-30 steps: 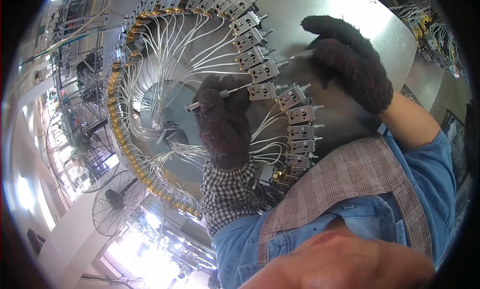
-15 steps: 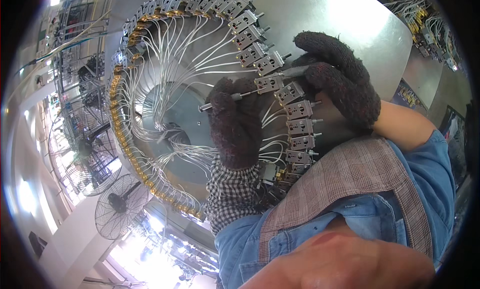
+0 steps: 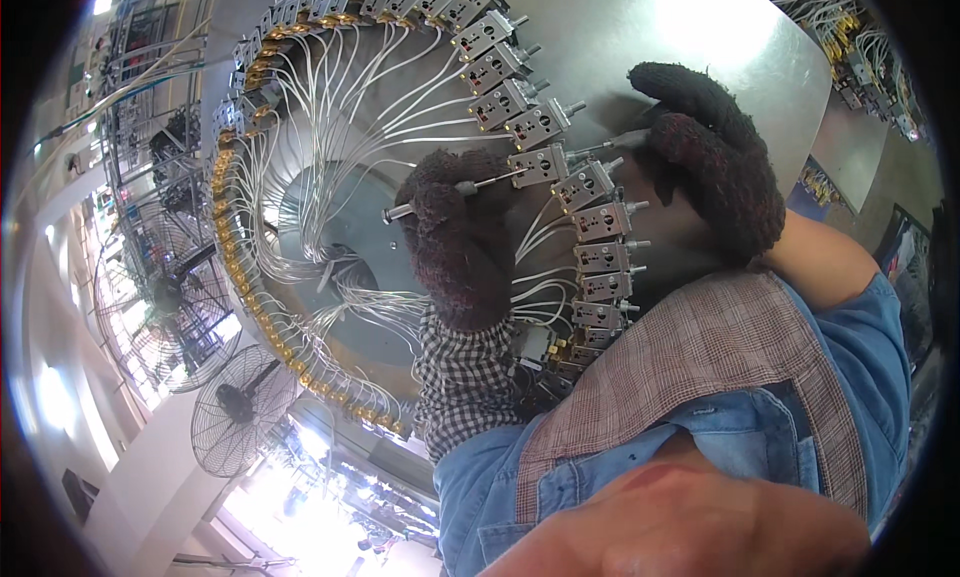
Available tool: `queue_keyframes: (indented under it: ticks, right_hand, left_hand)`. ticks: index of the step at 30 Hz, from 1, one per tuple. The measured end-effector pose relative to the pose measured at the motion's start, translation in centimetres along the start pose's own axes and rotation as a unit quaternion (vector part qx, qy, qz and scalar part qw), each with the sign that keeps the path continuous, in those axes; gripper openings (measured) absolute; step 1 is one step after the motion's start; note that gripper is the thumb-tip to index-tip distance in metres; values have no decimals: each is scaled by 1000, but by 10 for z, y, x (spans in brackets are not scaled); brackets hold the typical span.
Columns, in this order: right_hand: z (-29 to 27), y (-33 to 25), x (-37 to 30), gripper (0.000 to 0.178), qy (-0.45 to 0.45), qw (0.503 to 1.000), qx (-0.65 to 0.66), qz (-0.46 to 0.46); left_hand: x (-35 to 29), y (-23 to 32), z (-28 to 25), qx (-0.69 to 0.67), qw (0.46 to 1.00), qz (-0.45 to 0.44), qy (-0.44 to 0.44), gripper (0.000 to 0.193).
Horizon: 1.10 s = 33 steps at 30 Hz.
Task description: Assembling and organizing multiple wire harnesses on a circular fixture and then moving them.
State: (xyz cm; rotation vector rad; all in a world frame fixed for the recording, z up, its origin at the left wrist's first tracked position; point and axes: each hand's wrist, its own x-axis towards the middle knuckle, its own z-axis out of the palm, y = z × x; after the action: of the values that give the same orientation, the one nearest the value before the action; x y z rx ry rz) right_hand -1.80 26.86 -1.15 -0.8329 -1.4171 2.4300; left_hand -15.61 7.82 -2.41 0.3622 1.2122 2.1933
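Note:
My left hand [image 3: 460, 242], in a dark knitted glove, is closed around a slim screwdriver-like tool [image 3: 397, 214]. The tool's thin shaft reaches the inner side of a small metal box with a shaft [image 3: 538, 166]. On the box's outer side my right hand [image 3: 715, 157], gloved the same way, grips a tapered grey tool [image 3: 625, 140]. That tool points at the box's shaft; whether they touch I cannot tell. The gloves hide both tool handles in part. Neighbouring metal boxes [image 3: 583, 186] stand along the same curved row, several with white wires.
A round metal table [image 3: 680, 67] carries the ring of boxes. White wires [image 3: 320, 177] gather toward its middle, and brass-coloured fittings [image 3: 255, 297] line the left rim. More wired parts [image 3: 850, 57] lie at the far right. Fans [image 3: 235, 402] stand at left.
My right hand has drawn back to the right with its tool, away from the box. My left hand has shifted slightly left, its tool's tip still at the box.

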Motion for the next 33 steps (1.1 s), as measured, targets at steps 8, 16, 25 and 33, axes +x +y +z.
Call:
queue_keyframes:
  ticks: [8,16,25,33]
  right_hand:
    - [4,5,0,36,-24,999,-35,-6]
    - [4,5,-2,35,-42,999,-17,5]
    - [4,16,1,32,-36,973,-149,-171]
    - [2,16,4,34,-40,943,-207,-258]
  left_hand:
    - [0,4,3,59,996,-41,57,35]
    - [1,3,9,-7,994,-73,85,38]
    - [6,4,5,6,993,-89,82,33]
    - [6,6,4,40,990,-83,102,39]
